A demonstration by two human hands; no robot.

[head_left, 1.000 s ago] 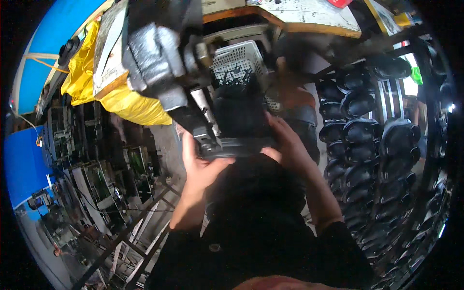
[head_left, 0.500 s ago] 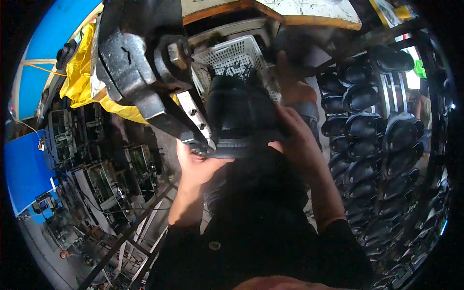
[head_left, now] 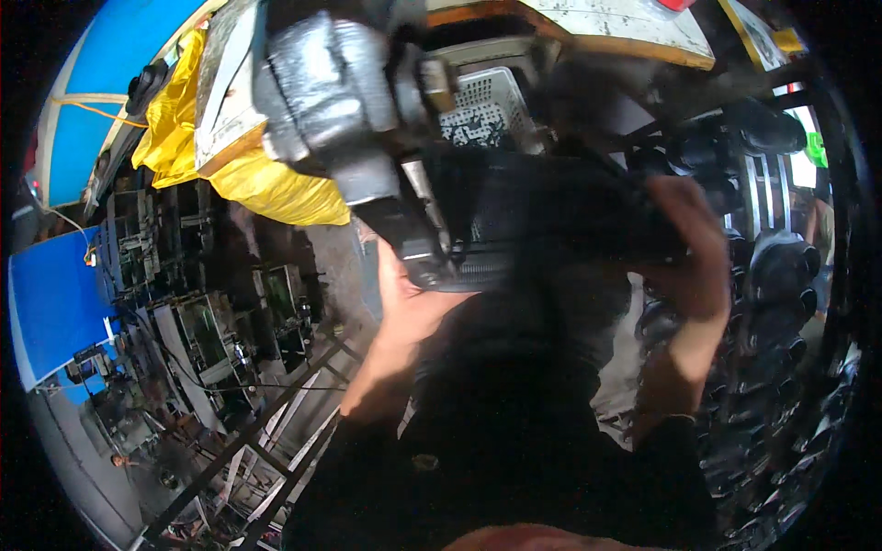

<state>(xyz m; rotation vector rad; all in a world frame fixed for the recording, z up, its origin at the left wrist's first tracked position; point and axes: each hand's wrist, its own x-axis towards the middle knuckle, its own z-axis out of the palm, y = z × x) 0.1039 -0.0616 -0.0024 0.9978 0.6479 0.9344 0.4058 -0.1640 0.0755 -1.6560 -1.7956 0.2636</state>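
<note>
A black shoe (head_left: 551, 207) lies sideways between my hands, its ribbed sole edge turned toward me. Its heel or toe end cannot be told apart, as motion blurs it. My left hand (head_left: 413, 298) grips the left end from below, right under the narrow metal tip of a black machine head (head_left: 340, 101); part of its fingers is hidden behind the shoe and the machine. At the right end, my right hand (head_left: 691, 241) is wrapped round the shoe, smeared a little by motion. The machine's tip touches or nearly touches the sole edge.
Behind the shoe stands a white perforated basket (head_left: 514, 96) with black scraps inside. A worn white tabletop (head_left: 634, 28) runs along the back. Racks of black shoes (head_left: 781, 266) fill the right side. Yellow sheeting (head_left: 276, 197) hangs at left, beyond dark metal machinery (head_left: 193, 340).
My right hand has swung out to the right with its end of the shoe, so the shoe now lies more lengthwise across me. My left hand stays at the machine tip. The whole view has shifted.
</note>
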